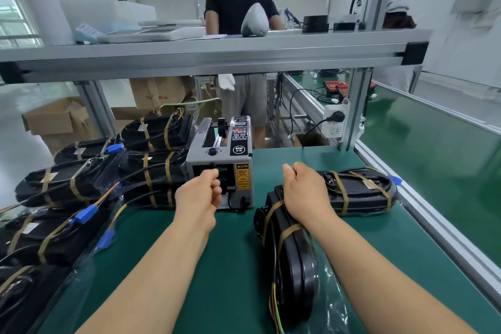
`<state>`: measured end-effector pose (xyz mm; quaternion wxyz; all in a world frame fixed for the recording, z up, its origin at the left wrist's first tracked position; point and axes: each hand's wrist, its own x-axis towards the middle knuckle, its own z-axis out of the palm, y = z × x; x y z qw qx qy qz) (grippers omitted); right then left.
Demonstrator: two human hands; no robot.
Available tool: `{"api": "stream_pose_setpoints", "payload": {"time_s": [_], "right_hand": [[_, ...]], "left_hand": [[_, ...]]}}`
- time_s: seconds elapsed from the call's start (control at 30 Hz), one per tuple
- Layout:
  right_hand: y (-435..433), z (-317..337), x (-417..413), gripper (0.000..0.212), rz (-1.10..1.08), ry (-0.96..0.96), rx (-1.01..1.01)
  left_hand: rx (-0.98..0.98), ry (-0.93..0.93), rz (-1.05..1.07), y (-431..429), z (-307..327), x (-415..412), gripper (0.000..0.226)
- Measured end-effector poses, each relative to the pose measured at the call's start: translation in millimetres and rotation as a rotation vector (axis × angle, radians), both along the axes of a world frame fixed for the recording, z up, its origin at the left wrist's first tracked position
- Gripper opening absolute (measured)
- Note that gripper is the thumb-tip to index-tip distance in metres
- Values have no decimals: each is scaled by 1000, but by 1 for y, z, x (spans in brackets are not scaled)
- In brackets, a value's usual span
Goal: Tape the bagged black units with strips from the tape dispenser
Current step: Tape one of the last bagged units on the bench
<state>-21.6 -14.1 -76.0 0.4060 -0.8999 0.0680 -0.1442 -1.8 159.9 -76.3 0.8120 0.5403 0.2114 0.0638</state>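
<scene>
The green bench mat (233, 266) spreads beneath both forearms, and an aluminium shelf (217, 54) crosses the view above and beyond the hands; past it a person in a black shirt (238, 8) stands facing away. To the outer side of the left hand (199, 195) lies a pile of bagged black units (67, 190), stacked against one another and each bound with brownish tape bands, with wires and blue connectors (86, 214) trailing out toward the left forearm. Under the right wrist lies one bagged black unit (290, 260), long side running back toward the person, two tape bands across its far end and its clear bag loose around the near end. Just beyond the right hand (303, 192) a second taped unit (360, 192) lies crosswise near the bench's edge rail. The grey tape dispenser (222, 154) stands on the mat directly ahead of the left hand, between the pile and the two units on the right. The left hand's fingers and thumb are curled together right at the dispenser's front opening; whether they pinch a strip cannot be told. The right hand is curled with its back to the camera, thumb on top, raised over the unit's far end; whether it holds anything cannot be told. A white power socket (334, 122) hangs on the frame post well beyond the right hand.
</scene>
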Motion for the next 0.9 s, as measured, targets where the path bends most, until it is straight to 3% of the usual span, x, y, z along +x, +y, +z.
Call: {"api": "stream_pose_setpoints", "payload": {"time_s": [0.13,0.2,0.33,0.5,0.53,0.67,0.9], "right_hand": [[1,-3,1,32,33,10,124],[4,-4,1,29,44,14,188],[12,-1,1,20,39,88,236],[13,2,0,28,66,94,154],[13,5,-1,28,62,120,220],[13,-1,-3,25,61,-2,267],[12,5,-3,32,95,21,117]], "left_hand": [[192,-154,-614,-5,19,-28,21],[303,-163,-761,-10,26,-31,20],[438,-157,-817,-18,31,-24,18],[444,-126,-841,-16,27,-14,11],[446,-122,-839,-17,25,-12,12],[464,-134,-826,-18,20,-10,11],[505,-157,-818,-20,16,-6,18]]}}
